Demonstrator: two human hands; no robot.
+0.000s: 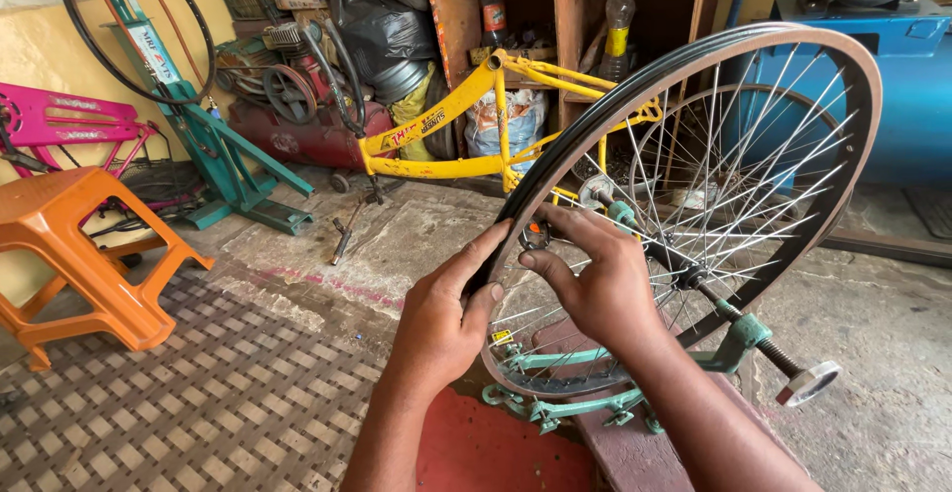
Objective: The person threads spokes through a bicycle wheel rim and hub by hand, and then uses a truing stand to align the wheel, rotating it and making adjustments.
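Observation:
A spoked bicycle wheel (pixel 793 85) stands upright in a pale green truing stand (pixel 585 408) in front of me. My left hand (pixel 443 318) grips the black rim at its near left edge, thumb laid along the rim. My right hand (pixel 595 279) reaches in among the spokes just beside it, fingers pinched on a small tool at a spoke near the rim. The hub (pixel 689 276) sits on the stand's axle, which ends in a round knob (pixel 808 383).
A yellow bicycle frame (pixel 446 135) stands behind the wheel. An orange plastic stool (pixel 69 254) is at left, with a pink frame (pixel 59 120) and a green stand (pixel 223 165) behind it. A blue machine (pixel 892 95) fills the right. Wooden shelves hold bottles (pixel 617 26).

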